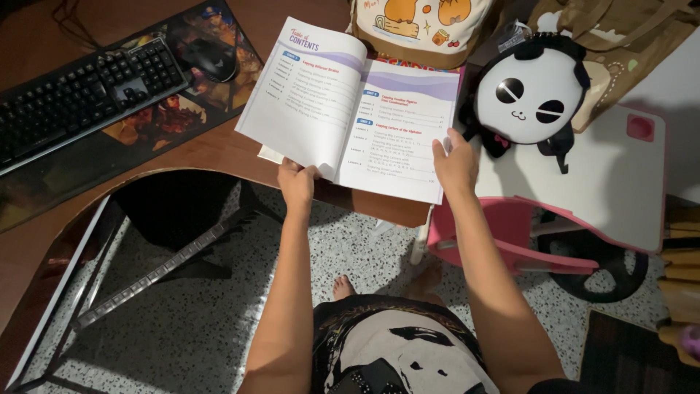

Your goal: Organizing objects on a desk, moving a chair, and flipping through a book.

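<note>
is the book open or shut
Open: the workbook lies spread to two facing pages, the left hand and right hand holding its lower edge.

Panda bag [526,93] beside right hand [455,165]

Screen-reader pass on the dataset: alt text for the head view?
Two hands, left hand and right hand, hold an open workbook over a wooden desk, beside a black keyboard, a mouse and a panda plush bag.
</note>
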